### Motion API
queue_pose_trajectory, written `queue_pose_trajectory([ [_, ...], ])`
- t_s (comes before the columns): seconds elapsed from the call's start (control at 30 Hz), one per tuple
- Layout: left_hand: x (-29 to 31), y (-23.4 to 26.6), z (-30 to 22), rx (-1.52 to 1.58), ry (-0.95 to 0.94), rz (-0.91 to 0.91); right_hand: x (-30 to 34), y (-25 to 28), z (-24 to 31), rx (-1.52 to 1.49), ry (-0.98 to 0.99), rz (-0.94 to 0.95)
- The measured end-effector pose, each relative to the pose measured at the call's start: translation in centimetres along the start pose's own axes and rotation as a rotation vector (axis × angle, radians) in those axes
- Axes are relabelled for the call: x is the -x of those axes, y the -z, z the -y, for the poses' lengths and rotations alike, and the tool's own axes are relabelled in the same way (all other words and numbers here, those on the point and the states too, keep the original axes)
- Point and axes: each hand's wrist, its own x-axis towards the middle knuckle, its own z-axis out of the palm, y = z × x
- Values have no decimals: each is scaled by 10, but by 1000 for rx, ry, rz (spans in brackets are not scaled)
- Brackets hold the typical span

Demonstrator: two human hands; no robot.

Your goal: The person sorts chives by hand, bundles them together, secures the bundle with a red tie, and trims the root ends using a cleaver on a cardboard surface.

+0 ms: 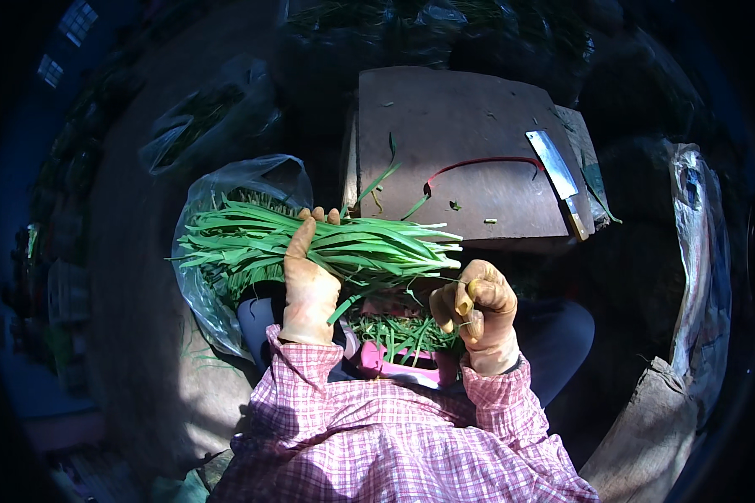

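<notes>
While the left hand (309,281), in a tan glove, grips a thick bundle of long green leaves (373,243) around its middle, the right hand (478,306), gloved alike, sits apart from it at the bundle's 4 o'clock, its fingers curled closed on a thin strand (438,277). The bundle lies level above the person's lap, leafy tips toward 9 o'clock and pale stem ends toward 3; fingertips of the left hand show past its far edge.

At the bundle's 9 o'clock, beneath the leafy tips, a clear plastic bag (191,289) holds more greens. At 5 o'clock a pink container (394,369) rests close to the person's body, heaped with short green trimmings (407,331).

Toward 2 o'clock stands a brown-topped table (478,109). A cleaver (552,163) lies near its 3 o'clock edge, blade toward 11 and wooden handle toward 5; a red band (482,161) curves from beside the blade toward 9 o'clock, and a few green scraps dot the surface. Well out at 4 o'clock is a brownish sack (646,427); another plastic bag (214,117) of greens sits at 11, partly in shadow.
</notes>
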Motion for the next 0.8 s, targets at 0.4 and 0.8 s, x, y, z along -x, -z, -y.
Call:
queue_pose_trajectory([
  [0.4, 13, -15, 3, -209, 69, 131, -13, 12, 24, 601, 67, -461],
  [0.8, 14, -10, 8, -325, 155, 204, -23, 16, 38, 454, -185, -417],
])
